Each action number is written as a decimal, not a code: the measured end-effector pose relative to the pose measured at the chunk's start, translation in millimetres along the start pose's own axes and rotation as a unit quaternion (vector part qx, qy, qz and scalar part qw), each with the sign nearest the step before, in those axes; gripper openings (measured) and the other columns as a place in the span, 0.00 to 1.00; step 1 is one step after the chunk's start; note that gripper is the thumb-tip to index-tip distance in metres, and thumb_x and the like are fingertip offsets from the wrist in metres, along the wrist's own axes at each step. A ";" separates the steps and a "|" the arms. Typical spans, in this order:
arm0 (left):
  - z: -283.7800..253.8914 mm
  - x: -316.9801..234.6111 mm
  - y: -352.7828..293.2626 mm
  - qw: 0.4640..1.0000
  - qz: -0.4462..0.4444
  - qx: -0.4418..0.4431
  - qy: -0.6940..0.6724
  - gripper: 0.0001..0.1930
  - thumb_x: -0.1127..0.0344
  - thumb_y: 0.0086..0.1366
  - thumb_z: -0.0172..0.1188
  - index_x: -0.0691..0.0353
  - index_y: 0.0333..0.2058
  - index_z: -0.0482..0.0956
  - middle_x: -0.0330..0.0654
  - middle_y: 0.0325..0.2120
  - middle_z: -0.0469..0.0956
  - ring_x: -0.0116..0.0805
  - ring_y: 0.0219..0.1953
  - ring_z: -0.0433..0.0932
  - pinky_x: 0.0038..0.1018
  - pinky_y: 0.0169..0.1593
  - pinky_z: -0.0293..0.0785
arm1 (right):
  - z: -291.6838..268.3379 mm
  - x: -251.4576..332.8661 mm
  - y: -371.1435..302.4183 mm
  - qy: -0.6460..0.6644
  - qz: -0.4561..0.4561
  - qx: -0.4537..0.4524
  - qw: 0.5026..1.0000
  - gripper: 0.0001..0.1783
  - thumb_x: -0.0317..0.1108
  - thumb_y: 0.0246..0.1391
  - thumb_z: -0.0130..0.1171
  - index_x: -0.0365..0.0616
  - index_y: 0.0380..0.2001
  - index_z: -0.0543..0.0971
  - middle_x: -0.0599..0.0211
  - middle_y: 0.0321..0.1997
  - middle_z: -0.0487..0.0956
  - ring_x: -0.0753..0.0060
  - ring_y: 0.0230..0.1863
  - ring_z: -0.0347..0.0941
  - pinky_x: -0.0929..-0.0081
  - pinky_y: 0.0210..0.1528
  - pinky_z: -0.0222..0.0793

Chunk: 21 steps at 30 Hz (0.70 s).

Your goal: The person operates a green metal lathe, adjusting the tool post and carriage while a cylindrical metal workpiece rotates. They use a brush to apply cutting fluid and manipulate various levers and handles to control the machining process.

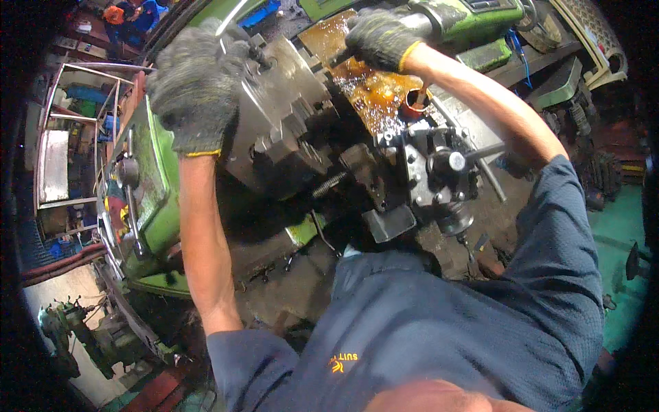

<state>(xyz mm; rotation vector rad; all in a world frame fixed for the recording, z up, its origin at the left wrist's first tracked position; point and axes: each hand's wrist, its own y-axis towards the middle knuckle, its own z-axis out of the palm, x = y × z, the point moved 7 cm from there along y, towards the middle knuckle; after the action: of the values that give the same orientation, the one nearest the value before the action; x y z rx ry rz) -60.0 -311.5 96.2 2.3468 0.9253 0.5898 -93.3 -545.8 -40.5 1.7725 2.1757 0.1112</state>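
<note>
My left hand (195,93), in a dark knit glove with a yellow cuff, is at the left side of a large metal lathe chuck (285,86). Motion smears it, but its fingers look closed around a shiny metal bar (232,17) that sticks up past the glove. Across the chuck, my right hand (382,42) wears a matching glove. Its fingers curl around a dark rod (338,58) between the chuck and the tailstock (456,17); most of the rod is hidden by the glove. Below the right hand lies an oily brown tray surface (374,93).
A tool post (439,168) with a lever stands in front of my right forearm, with a reddish cup (416,103) behind it. The green headstock (154,185) has levers at left. Farther left are a metal frame rack (65,137) and a person in blue (145,17).
</note>
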 end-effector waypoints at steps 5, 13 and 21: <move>35.5 18.2 -1.8 1.000 -0.002 -0.024 0.009 0.16 0.58 0.68 0.60 0.52 0.52 0.84 0.48 0.41 0.86 0.47 0.40 0.86 0.41 0.44 0.80 | 33.6 3.9 19.4 -0.018 -0.029 -0.005 0.999 0.07 0.36 0.44 0.65 0.47 0.25 0.87 0.59 0.34 0.81 0.50 0.40 0.80 0.53 0.41 0.76; 40.3 20.3 -1.8 0.999 -0.015 -0.023 0.028 0.16 0.58 0.69 0.61 0.52 0.52 0.85 0.46 0.39 0.87 0.46 0.40 0.86 0.38 0.46 0.80 | 98.9 -9.7 44.5 0.052 -0.042 0.060 0.996 0.12 0.36 0.38 0.70 0.42 0.28 0.89 0.48 0.34 0.85 0.48 0.37 0.84 0.55 0.38 0.80; 40.4 11.6 3.7 0.999 -0.024 -0.027 0.020 0.16 0.58 0.69 0.62 0.56 0.51 0.86 0.47 0.42 0.87 0.45 0.44 0.85 0.38 0.48 0.80 | 150.3 -7.3 45.4 0.169 -0.108 0.068 0.977 0.14 0.42 0.50 0.61 0.48 0.35 0.89 0.53 0.36 0.86 0.44 0.39 0.84 0.50 0.43 0.79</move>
<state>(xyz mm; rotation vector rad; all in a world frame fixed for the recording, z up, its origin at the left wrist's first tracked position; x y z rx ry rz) -27.4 -318.5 70.2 2.2656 0.9698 0.6374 -4.1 -564.8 -168.5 1.6723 2.6618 0.2332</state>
